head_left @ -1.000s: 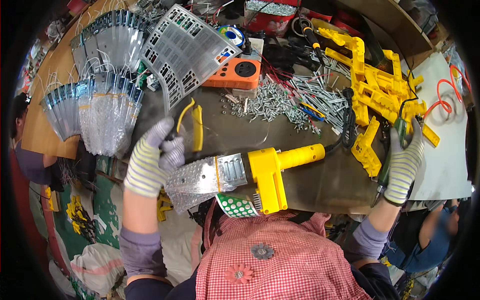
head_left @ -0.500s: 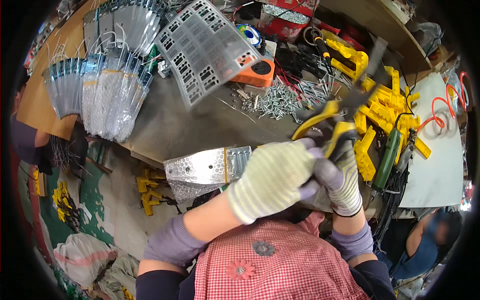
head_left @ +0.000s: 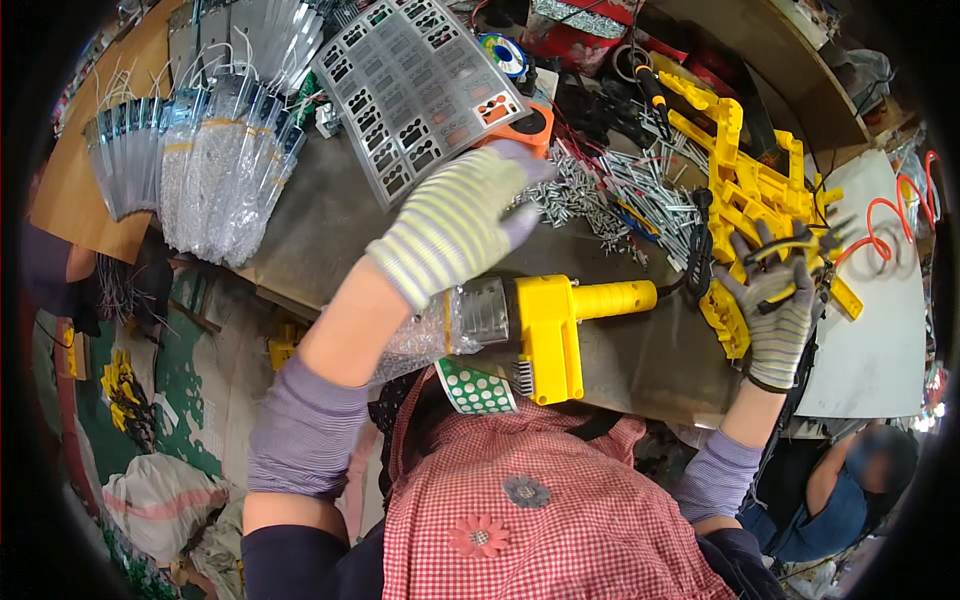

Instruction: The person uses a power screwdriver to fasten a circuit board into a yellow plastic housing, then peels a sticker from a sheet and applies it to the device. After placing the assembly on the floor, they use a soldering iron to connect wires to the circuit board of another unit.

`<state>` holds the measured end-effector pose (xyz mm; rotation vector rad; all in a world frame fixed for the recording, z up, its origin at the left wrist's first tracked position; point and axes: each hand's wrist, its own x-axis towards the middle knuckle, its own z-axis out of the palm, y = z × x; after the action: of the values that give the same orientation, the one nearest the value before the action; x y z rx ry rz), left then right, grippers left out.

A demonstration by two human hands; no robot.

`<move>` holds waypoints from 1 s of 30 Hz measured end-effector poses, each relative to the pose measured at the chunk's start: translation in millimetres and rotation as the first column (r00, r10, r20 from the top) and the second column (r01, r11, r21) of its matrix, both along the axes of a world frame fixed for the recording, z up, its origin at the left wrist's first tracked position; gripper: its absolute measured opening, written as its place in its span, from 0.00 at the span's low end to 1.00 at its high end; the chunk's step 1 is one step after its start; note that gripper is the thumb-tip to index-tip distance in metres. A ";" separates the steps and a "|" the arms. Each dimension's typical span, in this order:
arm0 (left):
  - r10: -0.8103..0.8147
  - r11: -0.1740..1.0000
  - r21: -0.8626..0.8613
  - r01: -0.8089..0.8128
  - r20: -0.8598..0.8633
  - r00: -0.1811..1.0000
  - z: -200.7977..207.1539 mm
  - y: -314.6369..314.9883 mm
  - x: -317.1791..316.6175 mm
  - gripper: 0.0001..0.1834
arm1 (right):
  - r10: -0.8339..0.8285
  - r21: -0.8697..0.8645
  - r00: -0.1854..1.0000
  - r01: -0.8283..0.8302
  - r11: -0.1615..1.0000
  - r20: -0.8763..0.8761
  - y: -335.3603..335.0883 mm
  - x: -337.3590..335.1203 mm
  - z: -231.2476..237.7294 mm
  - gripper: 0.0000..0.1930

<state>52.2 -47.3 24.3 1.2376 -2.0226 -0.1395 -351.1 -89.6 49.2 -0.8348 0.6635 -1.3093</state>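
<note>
My left hand [head_left: 455, 220], in a striped glove, reaches over the bench with thumb and fingers apart. Its fingertips are beside the orange case [head_left: 530, 130] and a pile of small screws [head_left: 570, 195]. At the right, my gloved right hand [head_left: 780, 335] is round the yellow-and-black handles of pliers [head_left: 778, 298]; their jaws are blurred. Between my hands lies a yellow plastic tool body [head_left: 548, 340] with a side handle [head_left: 615, 298] and a black cord. A flat metal piece [head_left: 487, 312], partly in bubble wrap, joins its left side.
Bubble-wrapped metal blades [head_left: 215, 190] fan out at the left. A clear stencilled sheet [head_left: 415, 90] leans behind my left hand. Yellow plastic shells [head_left: 765, 190] pile up at the right, near a coiled orange hose [head_left: 880, 220]. Another person [head_left: 835, 490] is at lower right.
My hands have moved apart: the left went up and left toward the screws, the right went right with the pliers. The yellow tool body they covered now shows on the bench.
</note>
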 end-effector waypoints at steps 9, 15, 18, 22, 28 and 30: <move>0.067 0.858 0.429 -0.283 0.454 0.889 13.9 95.8 33.8 0.41 | -0.111 -0.005 0.950 0.115 0.993 -0.291 75.3 19.6 19.6 0.38; 0.287 0.923 0.096 -0.373 0.474 0.833 56.3 114.9 21.3 0.35 | 0.196 0.117 0.974 -0.183 0.976 -0.113 99.3 91.9 17.1 0.42; 0.349 0.928 -0.123 -0.352 0.620 0.703 47.0 97.9 14.0 0.37 | 0.129 0.188 0.972 -0.092 0.978 -0.194 124.8 115.1 25.3 0.42; 0.395 0.919 -0.267 -0.291 0.611 0.686 36.4 98.1 7.9 0.15 | 0.572 0.388 0.765 -0.450 0.804 -0.296 134.1 127.5 32.9 0.29; 0.396 0.918 -0.263 -0.297 0.622 0.675 40.5 108.0 -1.3 0.15 | 0.176 0.336 0.974 -0.215 0.917 0.142 144.4 170.9 89.3 0.15; 0.378 0.925 -0.218 -0.310 0.608 0.699 48.0 109.4 -9.8 0.16 | 0.914 -0.672 0.406 -0.675 0.303 0.004 74.2 122.0 38.0 0.16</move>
<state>42.4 62.0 72.4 1.7416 -2.2530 0.6563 -229.1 -15.3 87.2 -1.1392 -0.5742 -0.6049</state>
